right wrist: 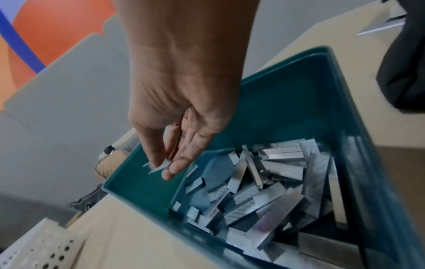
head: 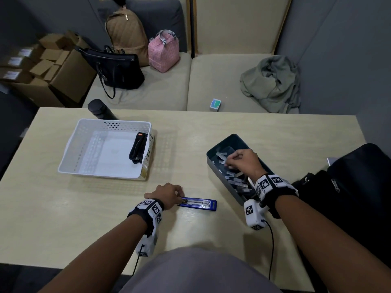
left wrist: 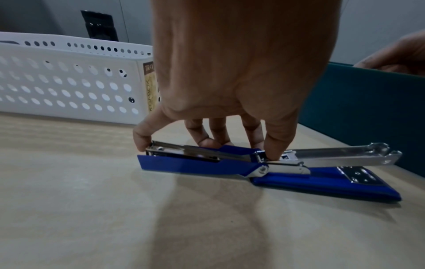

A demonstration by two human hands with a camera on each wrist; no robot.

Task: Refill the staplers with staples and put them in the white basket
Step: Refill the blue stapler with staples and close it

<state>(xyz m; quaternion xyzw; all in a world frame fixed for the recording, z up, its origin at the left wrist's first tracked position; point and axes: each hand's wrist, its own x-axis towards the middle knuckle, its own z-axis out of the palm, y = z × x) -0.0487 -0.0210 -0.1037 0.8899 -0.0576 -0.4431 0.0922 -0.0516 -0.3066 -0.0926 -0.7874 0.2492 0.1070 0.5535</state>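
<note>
A blue stapler (head: pixel 198 204) (left wrist: pixel 197 162) lies folded open flat near the table's front edge, its silver staple channel (left wrist: pixel 333 156) facing up. My left hand (head: pixel 167 195) (left wrist: pixel 207 143) grips the stapler at its hinge and lid end. Over the teal bin (head: pixel 213 159) (right wrist: pixel 299 60) at the right, my right hand (head: pixel 230 161) (right wrist: pixel 163 167) pinches a thin staple strip (right wrist: pixel 158 166). Several loose staple strips (head: pixel 237 182) (right wrist: pixel 276 182) lie in that bin. The white basket (head: pixel 69 144) (left wrist: pixel 69 81) at the left holds a black stapler (head: pixel 138 148).
A black bottle (head: pixel 99 108) stands behind the basket. A black bag (head: pixel 349 187) sits at the table's right edge beside the bin. Beyond the table a sofa holds bags, a small box (head: pixel 215 104) and a grey jacket (head: pixel 273 83).
</note>
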